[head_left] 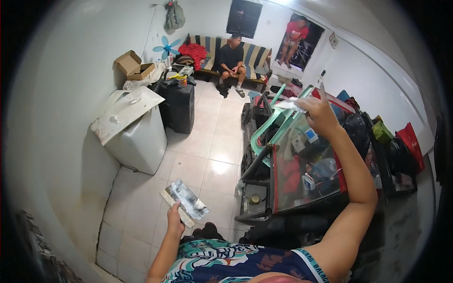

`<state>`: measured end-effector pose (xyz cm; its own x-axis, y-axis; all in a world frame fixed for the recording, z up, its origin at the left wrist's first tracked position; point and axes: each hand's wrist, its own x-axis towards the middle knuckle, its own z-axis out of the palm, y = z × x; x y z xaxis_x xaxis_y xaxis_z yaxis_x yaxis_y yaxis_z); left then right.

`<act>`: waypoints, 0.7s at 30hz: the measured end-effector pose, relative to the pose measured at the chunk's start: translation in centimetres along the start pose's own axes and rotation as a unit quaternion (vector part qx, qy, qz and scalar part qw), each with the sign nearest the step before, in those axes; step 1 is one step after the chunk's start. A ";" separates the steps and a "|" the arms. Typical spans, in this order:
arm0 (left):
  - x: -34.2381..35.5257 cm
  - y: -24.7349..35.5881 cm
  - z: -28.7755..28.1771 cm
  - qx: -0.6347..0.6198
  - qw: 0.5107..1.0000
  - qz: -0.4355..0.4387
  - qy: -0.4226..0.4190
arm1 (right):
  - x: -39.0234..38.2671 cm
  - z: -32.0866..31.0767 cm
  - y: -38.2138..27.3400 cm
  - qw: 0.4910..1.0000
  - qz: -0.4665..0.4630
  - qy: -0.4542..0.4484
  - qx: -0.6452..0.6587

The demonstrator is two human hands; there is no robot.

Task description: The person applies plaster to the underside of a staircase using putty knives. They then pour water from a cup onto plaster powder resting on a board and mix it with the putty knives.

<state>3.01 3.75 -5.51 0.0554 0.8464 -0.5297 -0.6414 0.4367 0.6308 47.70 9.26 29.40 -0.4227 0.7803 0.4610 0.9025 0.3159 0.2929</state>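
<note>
As our left hand (175, 220) grips the rectangular metal plate (188, 198) below and left of centre, thumb on top, we'd best hold it level. Its face looks grey-white, patchily smeared. Our right hand (322, 116), upper right, curls its fingers around a pale, blurred item (289, 104); how tightly, we cannot tell.

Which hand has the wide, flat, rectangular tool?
The left hand, lower in the picture, grips that tool; the right hand, higher up, holds a smaller, blurred whitish thing.
</note>
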 end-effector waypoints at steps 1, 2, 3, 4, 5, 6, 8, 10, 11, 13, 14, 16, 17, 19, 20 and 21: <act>0.3 -0.1 -0.2 0.001 1.000 -0.005 -0.004 | 0.0 0.2 0.3 0.999 0.003 0.034 -0.012; 0.5 -0.1 -0.3 0.006 1.000 -0.007 -0.008 | -0.2 0.3 0.7 0.999 0.008 0.033 -0.015; 0.5 -0.3 -0.5 -0.002 1.000 -0.010 -0.006 | -0.2 0.2 0.8 0.998 0.026 0.051 -0.022; 0.5 -0.5 -0.7 -0.009 1.000 -0.013 -0.004 | -0.3 0.1 1.0 0.996 0.043 0.068 -0.029; 0.7 -0.7 -0.8 -0.005 1.000 -0.019 -0.005 | -0.4 -0.3 1.3 0.995 0.075 0.048 -0.036; 0.9 -0.7 -0.6 -0.004 1.000 -0.013 -0.005 | -0.3 -0.6 1.5 0.995 0.078 0.043 -0.036; 1.4 -0.6 -0.5 -0.001 1.000 -0.014 -0.004 | -0.2 -1.2 1.7 0.988 0.101 0.080 -0.090; 0.9 0.0 -0.5 -0.001 1.000 -0.015 -0.025 | -0.2 -2.1 1.6 0.985 0.071 0.107 -0.120; 0.6 -0.1 -0.9 0.005 1.000 -0.022 -0.013 | 0.1 -2.6 1.1 0.983 0.033 0.127 -0.127; 0.8 -0.1 -1.1 0.003 1.000 -0.026 -0.008 | 0.7 -2.8 0.3 0.980 -0.016 0.143 -0.140; 0.9 -0.1 -1.2 0.001 1.000 -0.030 -0.002 | 0.8 -2.4 0.2 0.979 -0.015 0.144 -0.140; 1.0 -0.3 -1.3 0.010 0.999 -0.035 -0.003 | 0.6 -1.4 0.1 0.992 -0.063 0.069 -0.080; 1.1 -0.3 -1.3 0.017 0.999 -0.040 -0.003 | 0.5 -1.0 0.1 0.992 -0.060 0.070 -0.081; 0.9 -0.4 -0.8 0.022 0.999 -0.041 -0.011 | 0.1 -0.5 0.2 0.997 -0.026 0.014 -0.069; 0.9 -0.3 -0.5 0.025 0.999 -0.042 -0.018 | 0.0 -0.5 0.5 0.997 -0.021 0.014 -0.071; 1.0 -0.5 -0.7 0.029 0.998 -0.045 -0.020 | -0.1 -0.7 0.6 0.996 -0.017 0.025 -0.078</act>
<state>2.83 4.19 -6.80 0.1420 0.8141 -0.5631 -0.5876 0.5271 0.6139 48.23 9.04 30.13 -0.4591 0.7416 0.4892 0.8656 0.2497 0.4339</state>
